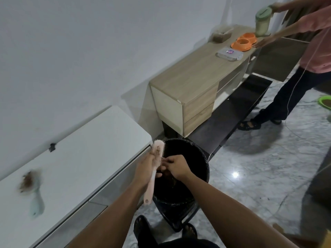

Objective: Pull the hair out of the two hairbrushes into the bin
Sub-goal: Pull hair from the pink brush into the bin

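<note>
1. Marble-pattern tiled floor (259,167), white wall, low white cabinet top (86,151) at left; wooden sideboard (193,81) further back.
2. Black lined bin (180,179) standing on floor just beside cabinet, directly below both hands.
3. Pink hairbrush (155,169) grasped in left hand (146,169), fingers wrapped round the neck below the head, bristles turned toward the bin, handle hanging down.
4. Right hand (176,166) pinched closed at the bristles; a brownish clump of hair (169,177) hanging under it, over the bin mouth.
5. Step in hand, by judgement: stripping hair from first brush. Bristles mostly clear; little visible left.
6. Bin contents: dark interior, strands faintly visible; amount cannot be told.
7. Pale green hairbrush (33,190) lying on cabinet top, well apart, blurred, head matted with brown hair; untouched by appearance.
8. Next move, by judgement: release of clump into bin, then exchange for green brush.
9. Second person (308,51) at sideboard, holding a green-lidded jar (263,20) above orange double bowl (244,41).
</note>
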The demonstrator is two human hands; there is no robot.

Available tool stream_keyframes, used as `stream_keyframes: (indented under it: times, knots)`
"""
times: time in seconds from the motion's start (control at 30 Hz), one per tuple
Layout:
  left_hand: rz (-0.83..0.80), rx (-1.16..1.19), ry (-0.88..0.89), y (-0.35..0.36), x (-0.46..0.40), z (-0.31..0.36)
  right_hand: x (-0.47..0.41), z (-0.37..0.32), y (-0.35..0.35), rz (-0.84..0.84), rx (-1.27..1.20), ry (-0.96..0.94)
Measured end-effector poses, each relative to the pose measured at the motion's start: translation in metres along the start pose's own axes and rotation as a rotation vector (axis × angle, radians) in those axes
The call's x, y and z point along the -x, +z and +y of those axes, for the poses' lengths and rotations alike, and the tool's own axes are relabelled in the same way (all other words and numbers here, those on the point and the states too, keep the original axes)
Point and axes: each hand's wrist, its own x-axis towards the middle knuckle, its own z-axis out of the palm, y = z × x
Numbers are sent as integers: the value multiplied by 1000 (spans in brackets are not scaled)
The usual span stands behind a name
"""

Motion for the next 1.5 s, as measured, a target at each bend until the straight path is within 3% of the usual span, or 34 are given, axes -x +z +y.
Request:
stream_keyframes:
  times: [0.13, 0.23, 0.37, 0.6, 0.7, 0.83, 0.9, 0.97, 1.1, 1.17, 1.23, 1.37, 1.5]
  knots:
    - [241, -24, 265, -12, 5, 40, -8, 27, -22, 194, -194, 280]
    - [344, 102, 322, -30, -2, 56, -8, 50, -48, 238, -86, 378]
    - [251, 140, 192, -29, -8, 45, -1, 44, -56, -80, 158, 433]
    - [-66, 35, -141, 3, 2, 12, -10, 12, -14, -39, 172, -28]
    - [-134, 7, -42, 5, 5, 16, -10, 3, -4, 9, 160, -21]
    - [183, 17, 293, -14, 9, 40, -11, 33, -20, 99, -115, 321]
    - [337, 106, 347, -29, 6, 49, -10, 49, -36, 158, -201, 427]
    - [390, 171, 324, -40, 0, 51, -9, 59, -50, 126, -190, 469]
    - [249, 204, 150, -36, -8, 34, -8, 53, -48, -81, 3, 410]
    - [161, 225, 72, -26, -9, 22, -12, 41, -39, 39, 116, 248]
    - [114, 162, 16, -15, -8, 12, -9, 21, -25, 152, 71, 111]
    - [-13, 49, 42, 3, -8, -7, 11, -23, 2, 91, -63, -154]
    - [-12, -153, 125, 4, -6, -12, 11, -26, 1, 194, -105, -95]
